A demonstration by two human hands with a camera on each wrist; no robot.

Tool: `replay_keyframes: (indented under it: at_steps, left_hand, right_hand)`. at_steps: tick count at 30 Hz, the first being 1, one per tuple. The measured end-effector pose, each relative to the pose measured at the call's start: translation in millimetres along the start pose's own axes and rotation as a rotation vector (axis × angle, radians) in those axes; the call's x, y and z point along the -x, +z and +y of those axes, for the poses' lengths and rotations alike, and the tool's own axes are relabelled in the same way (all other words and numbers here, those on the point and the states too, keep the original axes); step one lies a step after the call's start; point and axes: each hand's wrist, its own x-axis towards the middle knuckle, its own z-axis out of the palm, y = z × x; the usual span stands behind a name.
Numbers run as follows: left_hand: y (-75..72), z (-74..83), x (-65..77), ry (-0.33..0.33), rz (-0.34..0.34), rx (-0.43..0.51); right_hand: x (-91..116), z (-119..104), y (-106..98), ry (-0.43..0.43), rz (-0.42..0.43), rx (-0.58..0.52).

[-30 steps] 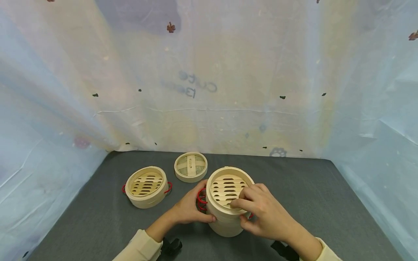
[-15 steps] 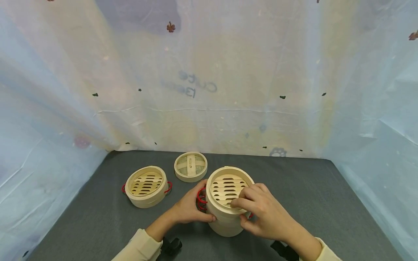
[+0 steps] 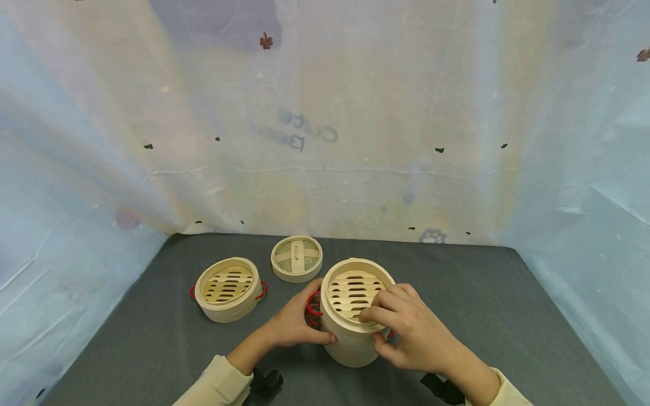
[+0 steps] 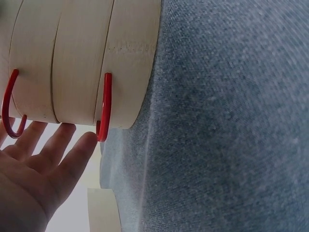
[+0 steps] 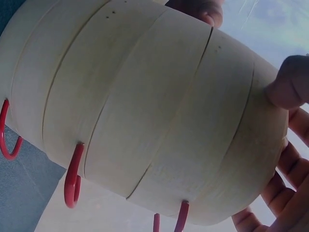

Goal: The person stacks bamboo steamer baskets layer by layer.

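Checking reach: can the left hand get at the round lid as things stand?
Probably yes, once it lets go: the left hand is holding the steamer stack, but the round lid lies just beyond, with nothing visible between them.

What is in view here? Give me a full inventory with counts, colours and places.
steamer stack: one, pale beige, between the hands, slatted top uncovered
single steamer basket: one, pale beige, left of the stack
round lid: one, pale beige, behind them near the table's far edge
red handles: two on the single basket; three visible on the stack in the right wrist view
table surface: one, dark grey, under everything
sheeting: pale, patterned, behind and both sides; pieces uncountable
left hand: one, against the stack's left side
right hand: one, gripping its rim
sleeves: two, cream
wrist gear: two, black, at the wrists
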Motion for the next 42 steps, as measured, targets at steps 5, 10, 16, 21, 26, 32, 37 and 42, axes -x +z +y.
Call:
replay_keyframes:
  at_steps: [5,10,16,21,26,32,37,42]
  left_hand:
    - [-0.2,1.2,0.0,-0.017,-0.003,0.005]
    - [-0.1,0.2,-0.1,-0.015,-0.002,0.001]
    - [0.0,-0.4,-0.1,-0.009,-0.002,-0.004]
    - [0.1,1.0,0.4,-0.001,-0.008,0.011]
    - [-0.4,1.6,0.8,0.003,-0.006,0.015]
    - [-0.9,0.9,1.3,0.024,-0.002,0.010]
    - [-1.4,3.3,2.2,0.033,0.001,0.006]
    - [-3.0,5.0,2.7,0.045,0.013,-0.032]
  right_hand:
    - [-0.6,0.0,-0.4,-0.006,0.000,0.005]
    - [-1.0,0.1,-1.4,0.004,-0.007,-0.006]
    - [-1.8,-1.0,-5.8,0.034,-0.002,-0.010]
    - [-1.3,2.3,-11.3,0.062,0.052,-0.022]
    - [2.3,8.0,-14.9,0.144,0.080,-0.045]
    - [6.0,10.3,-17.2,0.307,0.016,-0.109]
    - [9.9,12.5,-16.8,0.390,-0.025,-0.166]
    - [12.7,15.4,-15.4,0.443,-0.034,-0.249]
